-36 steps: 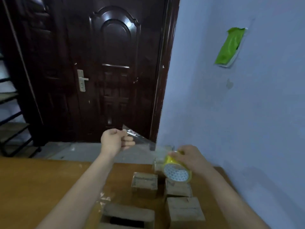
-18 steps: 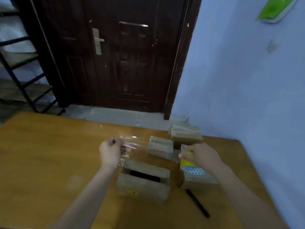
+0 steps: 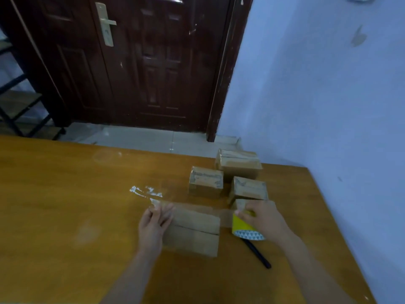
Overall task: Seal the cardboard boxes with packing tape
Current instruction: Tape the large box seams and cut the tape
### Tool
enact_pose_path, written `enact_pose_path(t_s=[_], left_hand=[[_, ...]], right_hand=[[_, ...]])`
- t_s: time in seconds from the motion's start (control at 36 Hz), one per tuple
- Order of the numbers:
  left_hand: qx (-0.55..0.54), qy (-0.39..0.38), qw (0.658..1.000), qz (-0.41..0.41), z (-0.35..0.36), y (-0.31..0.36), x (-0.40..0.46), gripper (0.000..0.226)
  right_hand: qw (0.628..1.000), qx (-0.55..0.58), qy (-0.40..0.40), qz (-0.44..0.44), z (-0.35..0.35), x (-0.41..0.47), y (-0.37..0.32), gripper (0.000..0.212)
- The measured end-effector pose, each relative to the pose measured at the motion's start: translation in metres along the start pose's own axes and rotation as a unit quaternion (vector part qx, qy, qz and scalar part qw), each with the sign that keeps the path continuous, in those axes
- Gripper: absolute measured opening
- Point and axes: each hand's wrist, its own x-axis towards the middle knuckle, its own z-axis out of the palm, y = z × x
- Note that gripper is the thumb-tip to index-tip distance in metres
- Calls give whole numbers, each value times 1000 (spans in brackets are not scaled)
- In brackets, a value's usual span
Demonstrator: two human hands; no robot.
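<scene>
A: What's around you, from the left?

B: A black metal shelf rack (image 3: 15,102) stands left of the dark wooden door (image 3: 140,62), pale floor tiles (image 3: 135,139) run below the door, and a blue wall (image 3: 317,95) rises right of it. I'm at an orange-brown wooden table (image 3: 65,216) with white torn residue (image 3: 145,192) stuck to it, just left of the nearest box.

B: That nearest cardboard box (image 3: 192,229) has its flaps closed, so I can't see inside it.

A: And your hands?

B: My left hand (image 3: 154,224) rests at the box's left end, fingers fairly straight, pressing the clear tape end (image 3: 162,205) against its top left corner. The strip (image 3: 223,216) runs right across the box top to the yellow packing tape roll (image 3: 245,228), which my right hand (image 3: 263,218) grasps from above, just right of the box.

A: Other boxes?

B: Four smaller cardboard boxes (image 3: 206,182) sit behind it, all closed; one is mostly hidden by my right hand. A black pen (image 3: 257,253) lies on the table right of the nearest box, below the roll.
</scene>
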Motion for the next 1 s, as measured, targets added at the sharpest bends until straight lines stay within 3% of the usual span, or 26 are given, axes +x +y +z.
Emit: enact_pose_path(t_s=[0.08,0.31,0.58,0.78,1.0], left_hand=[[0,0,1000,1,0,-3,2,40],[-104,-9,993,-55,-12,-5,24,15],[-126,11,987,-99,-14,-4,32,20],[-100,68,990,-75,-2,-9,30,18],[-100,69,988,-90,-1,-7,29,8]], right_hand=[[1000,10,0,13,5,2,1,50],[999,0,-36,41,27,9,-1,49],[997,53,-41,27,45,5,7,45],[982,-187,-13,30,50,4,4,50],[967,-239,-38,80,57,2,-1,46]])
